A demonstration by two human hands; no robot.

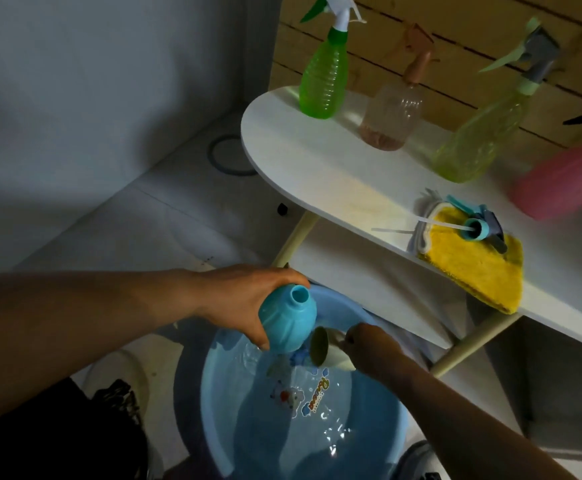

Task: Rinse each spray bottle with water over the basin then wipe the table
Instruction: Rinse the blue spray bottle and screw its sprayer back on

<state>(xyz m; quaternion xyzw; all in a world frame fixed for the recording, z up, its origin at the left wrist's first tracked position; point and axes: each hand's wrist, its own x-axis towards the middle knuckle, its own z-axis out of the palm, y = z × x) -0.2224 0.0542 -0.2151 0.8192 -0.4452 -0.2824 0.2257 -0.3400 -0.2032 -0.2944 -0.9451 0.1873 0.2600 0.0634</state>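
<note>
White worktop (334,174) stood by a plank wall (455,32); left grip (248,299) grasped a blue bottle (287,323), right grip (365,344) a cup (327,351), over the basin (248,427)

Both bare arms reaching forward and down, each hand gripping something.

Left hand (248,299) curling from above, fingers and thumb wrapping a round light-blue plastic bottle (287,322) with its open neck tilting up; right hand (369,344) pinching a small cream cup (327,351) just beside it, forearm stretching in from lower right.
</note>
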